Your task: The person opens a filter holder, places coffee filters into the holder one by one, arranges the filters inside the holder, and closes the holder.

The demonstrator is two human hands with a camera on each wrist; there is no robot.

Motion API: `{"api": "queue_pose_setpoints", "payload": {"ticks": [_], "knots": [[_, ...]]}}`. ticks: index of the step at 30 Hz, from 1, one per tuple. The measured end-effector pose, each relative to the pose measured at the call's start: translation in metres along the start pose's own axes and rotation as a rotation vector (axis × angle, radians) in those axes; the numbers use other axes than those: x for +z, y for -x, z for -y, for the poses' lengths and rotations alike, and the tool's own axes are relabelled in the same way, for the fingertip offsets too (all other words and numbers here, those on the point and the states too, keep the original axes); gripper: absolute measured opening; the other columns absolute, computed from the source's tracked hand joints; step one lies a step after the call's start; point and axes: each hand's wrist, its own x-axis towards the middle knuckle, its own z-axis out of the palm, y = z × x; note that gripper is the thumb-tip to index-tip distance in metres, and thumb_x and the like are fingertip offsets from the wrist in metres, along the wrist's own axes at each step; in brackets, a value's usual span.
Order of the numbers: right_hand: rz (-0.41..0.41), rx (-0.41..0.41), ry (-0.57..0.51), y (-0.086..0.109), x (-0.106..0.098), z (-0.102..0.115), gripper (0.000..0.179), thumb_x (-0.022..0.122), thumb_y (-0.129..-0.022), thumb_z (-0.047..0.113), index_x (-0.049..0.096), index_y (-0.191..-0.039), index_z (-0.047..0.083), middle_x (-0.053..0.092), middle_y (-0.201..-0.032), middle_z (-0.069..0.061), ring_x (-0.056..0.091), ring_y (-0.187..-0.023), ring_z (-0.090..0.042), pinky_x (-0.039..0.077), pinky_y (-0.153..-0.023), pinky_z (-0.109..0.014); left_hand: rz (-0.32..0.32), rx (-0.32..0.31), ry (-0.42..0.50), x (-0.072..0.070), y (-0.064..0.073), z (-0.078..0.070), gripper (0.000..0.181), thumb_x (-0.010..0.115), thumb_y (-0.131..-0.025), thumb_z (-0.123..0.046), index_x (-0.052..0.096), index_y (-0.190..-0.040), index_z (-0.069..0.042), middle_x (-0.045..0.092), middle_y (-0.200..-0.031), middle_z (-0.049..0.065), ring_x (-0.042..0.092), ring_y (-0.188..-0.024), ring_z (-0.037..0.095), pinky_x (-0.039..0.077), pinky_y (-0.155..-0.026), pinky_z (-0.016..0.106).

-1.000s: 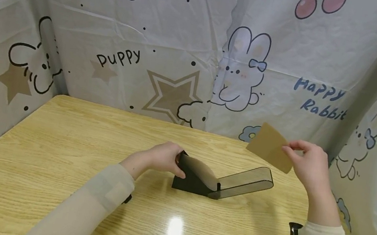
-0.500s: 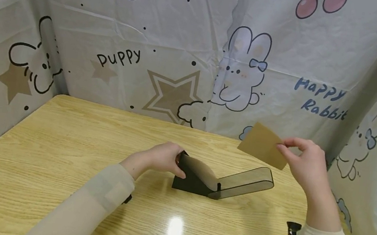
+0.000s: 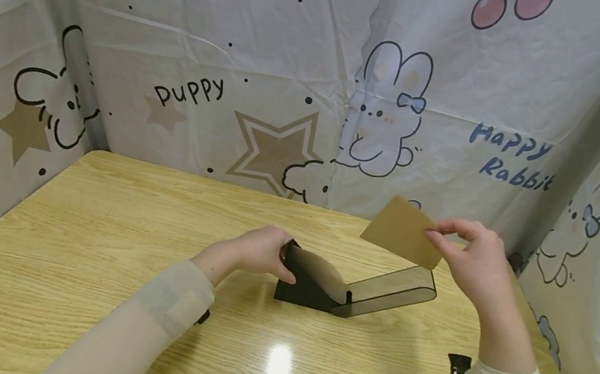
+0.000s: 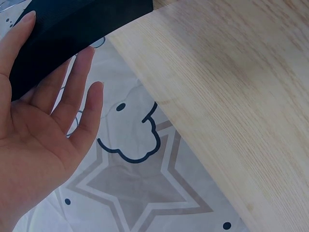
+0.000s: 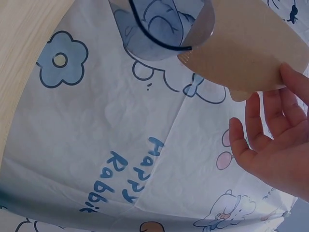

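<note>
The left hand (image 3: pixel 264 249) grips the black holder (image 3: pixel 308 288); right of and above the holder, the right hand (image 3: pixel 471 251) pinches the brown card (image 3: pixel 402 231) near an edge. Bracing the holder and pinching lightly should avoid creasing the card. The holder's inside is hard to make out.

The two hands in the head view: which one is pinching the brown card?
The right hand pinches the brown card by its edge; the left hand instead grips the black object.
</note>
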Motion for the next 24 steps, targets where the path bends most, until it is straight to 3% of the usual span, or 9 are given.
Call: {"api": "queue_pose_setpoints", "payload": {"ticks": [13,24], "knots": [[0.031,-0.071,-0.073,0.002,0.013,0.008,0.023,0.063,-0.090,0.019,0.068,-0.099,-0.002,0.061,-0.111,-0.023,0.051,-0.111,-0.038,0.036,-0.095,-0.055,-0.001,0.004,0.003,0.000,0.000,0.000,0.039,0.080,-0.073,-0.024,0.043,-0.066,-0.013,0.044,-0.063,-0.003,0.038,-0.058,0.009,0.034,-0.056,0.021],[0.060,-0.081,-0.071,0.001,0.022,0.010,0.021,0.063,-0.090,0.019,0.069,-0.097,0.000,0.063,-0.109,-0.021,0.053,-0.108,-0.035,0.039,-0.092,-0.053,0.002,-0.001,0.004,0.000,0.000,0.001,0.038,0.080,-0.073,-0.025,0.044,-0.067,-0.013,0.045,-0.064,-0.003,0.039,-0.059,0.010,0.034,-0.056,0.022]]}}
